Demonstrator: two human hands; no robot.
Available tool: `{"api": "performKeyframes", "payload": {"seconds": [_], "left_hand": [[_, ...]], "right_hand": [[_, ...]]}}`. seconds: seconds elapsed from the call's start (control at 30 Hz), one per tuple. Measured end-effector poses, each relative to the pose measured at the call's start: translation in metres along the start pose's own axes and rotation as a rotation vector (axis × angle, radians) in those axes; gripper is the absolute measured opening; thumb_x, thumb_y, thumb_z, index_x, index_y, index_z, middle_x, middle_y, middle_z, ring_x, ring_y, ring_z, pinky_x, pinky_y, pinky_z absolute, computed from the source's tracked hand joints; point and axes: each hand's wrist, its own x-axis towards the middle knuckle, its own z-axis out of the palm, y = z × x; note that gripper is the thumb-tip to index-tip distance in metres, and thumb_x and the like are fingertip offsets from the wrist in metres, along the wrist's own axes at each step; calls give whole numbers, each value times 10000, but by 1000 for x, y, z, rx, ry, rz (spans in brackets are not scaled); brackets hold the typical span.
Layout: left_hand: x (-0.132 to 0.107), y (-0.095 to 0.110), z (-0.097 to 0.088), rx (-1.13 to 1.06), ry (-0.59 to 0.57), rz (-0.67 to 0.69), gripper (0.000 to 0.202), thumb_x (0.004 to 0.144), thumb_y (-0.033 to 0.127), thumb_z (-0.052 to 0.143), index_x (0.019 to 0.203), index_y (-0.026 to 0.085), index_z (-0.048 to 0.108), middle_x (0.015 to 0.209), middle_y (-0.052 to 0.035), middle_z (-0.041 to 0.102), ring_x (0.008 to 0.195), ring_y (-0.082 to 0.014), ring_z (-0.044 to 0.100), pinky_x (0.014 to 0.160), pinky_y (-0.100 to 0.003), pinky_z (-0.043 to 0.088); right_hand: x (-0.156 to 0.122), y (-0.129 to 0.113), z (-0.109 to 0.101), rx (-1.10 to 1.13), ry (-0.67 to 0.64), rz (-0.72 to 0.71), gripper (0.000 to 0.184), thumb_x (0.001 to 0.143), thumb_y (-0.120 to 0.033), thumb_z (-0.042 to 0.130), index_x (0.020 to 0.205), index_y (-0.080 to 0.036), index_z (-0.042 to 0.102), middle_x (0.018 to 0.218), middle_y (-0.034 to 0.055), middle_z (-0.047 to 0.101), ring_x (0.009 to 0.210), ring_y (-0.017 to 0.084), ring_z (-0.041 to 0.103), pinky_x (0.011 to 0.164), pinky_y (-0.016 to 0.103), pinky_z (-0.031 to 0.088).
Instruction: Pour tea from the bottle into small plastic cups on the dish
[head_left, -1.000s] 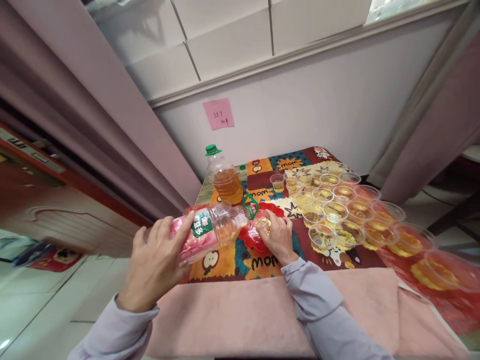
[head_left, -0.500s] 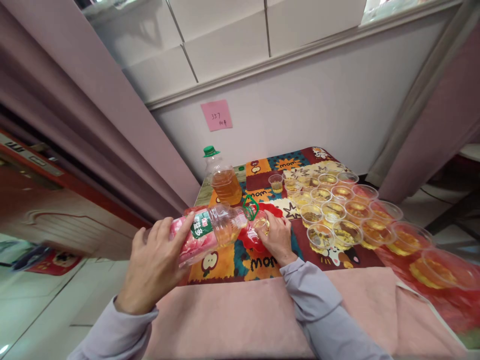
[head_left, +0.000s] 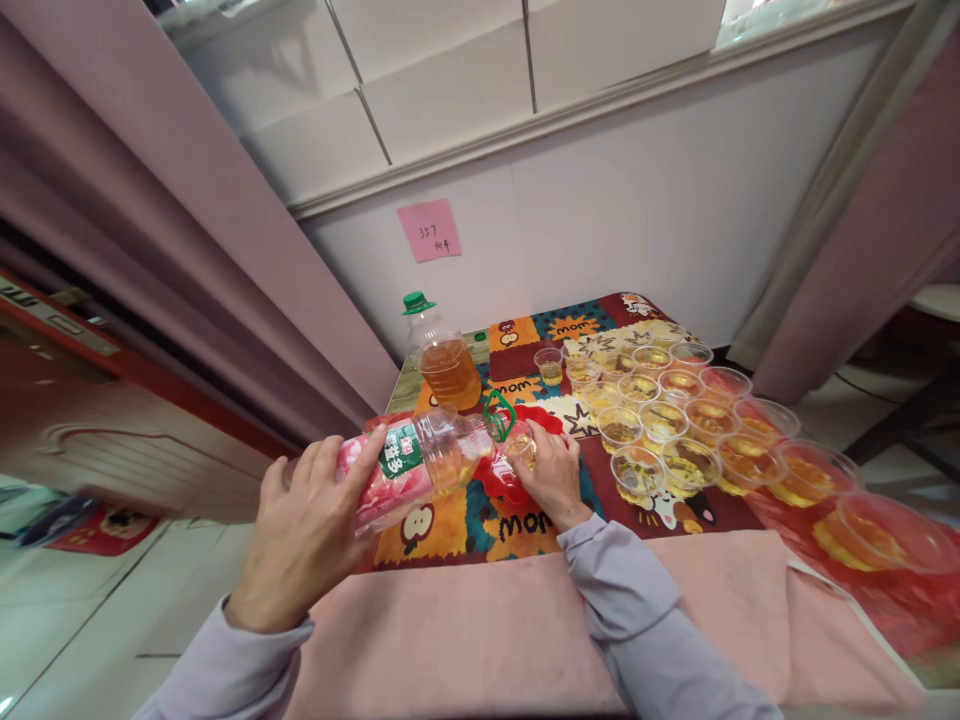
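My left hand (head_left: 304, 525) is wrapped around a plastic bottle (head_left: 401, 460) with a pink and green label. The bottle lies tilted on its side, its mouth and green ring pointing right, with amber liquid in its neck. At that mouth is a small clear plastic cup (head_left: 520, 446), gripped by the fingers of my right hand (head_left: 553, 470). Some pale yellow liquid shows in the cup. Beneath the cup is a red scalloped piece (head_left: 499, 482), partly hidden by my hand and the bottle.
A large jug (head_left: 450, 370) with a green cap, part filled with amber liquid, stands behind the bottle. Several filled clear cups (head_left: 691, 465) crowd the right side, and a single cup (head_left: 550, 368) sits near their back left. A pink cloth (head_left: 457, 640) covers the front edge.
Both hands, the bottle and the cup keep nearly the same pose. The whole view has shifted slightly, with things a little further left.
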Motion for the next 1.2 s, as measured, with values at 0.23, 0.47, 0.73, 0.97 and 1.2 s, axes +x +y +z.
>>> {"api": "performKeyframes", "payload": {"seconds": [0.23,0.47,0.73,0.97,1.2], "left_hand": [[1,1,2,6,8,-2,742,876,333,633,1592,187,502,1410,-256,605,1258,-424,597,1070,-601,441],[1,-1,8,-25,44,7,787,859,356,664,1607,181,495,1399,-262,601,1247,-437,595,1064,-617,446],[2,-2,10,-50,50,5,827,840,339,681,1623,184,465,1405,-267,587,1270,-455,582,1088,-649,427],[1,-3,14,-49,81,9,853,817,338,696,1623,191,460,1371,-262,598,1254,-463,588,1083,-665,430],[2,-1,10,-38,70,6,841,826,332,676,1626,187,459,1360,-255,605,1247,-455,590,1072,-655,442]], "right_hand": [[1,-1,-1,16,-4,10,515,962,-377,699,1418,-149,623,1229,137,807,1155,298,710,1139,461,305],[1,-1,-1,16,-2,-1,513,973,-394,689,1422,-156,619,1269,148,797,1180,300,705,1142,463,306],[1,0,0,18,-18,8,530,963,-384,698,1434,-157,611,1312,155,784,1209,306,699,1163,476,302],[1,2,2,35,-26,1,533,993,-416,664,1453,-154,598,1389,159,754,1237,306,691,1192,483,283],[1,3,2,60,-23,-1,539,991,-421,667,1448,-144,596,1400,159,749,1255,301,689,1197,479,271]]}}
